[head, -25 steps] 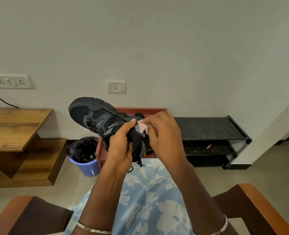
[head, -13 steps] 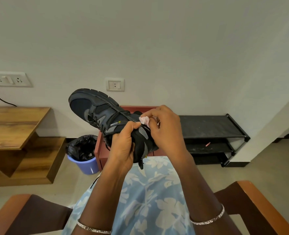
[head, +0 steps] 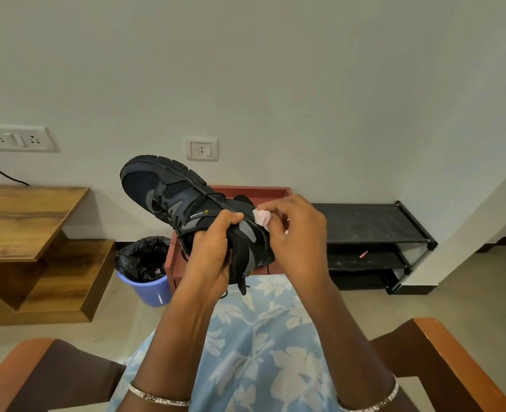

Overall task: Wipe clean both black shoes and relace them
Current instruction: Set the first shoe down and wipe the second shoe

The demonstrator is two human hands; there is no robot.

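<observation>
- Wiping stage, we judge: only one matte black sports shoe [head: 171,197] is in view, the other is not, so at best half the cleaning is done.
- Relacing looks left to do. A black lace end [head: 243,288] dangles under the heel, and we cannot tell how much is threaded.
- The shoe is held in the air in front of the reddish-brown wooden box [head: 257,192], toe tipped up and to the box's left.
- The left hand [head: 210,257] has its fingers wrapped round the heel end, thumb on the side panel.
- The right hand [head: 296,230] pinches a small crumpled pale pink wipe [head: 260,217] against the shoe's side.
- Shoe: mesh toe, smooth grey overlays, perforated grey patch, chunky lugged rubber sole.
- Left of the box is a round blue plastic bin [head: 147,288] with a crinkly black liner.
- Right of the box is a black slatted shoe rack [head: 364,224].
</observation>
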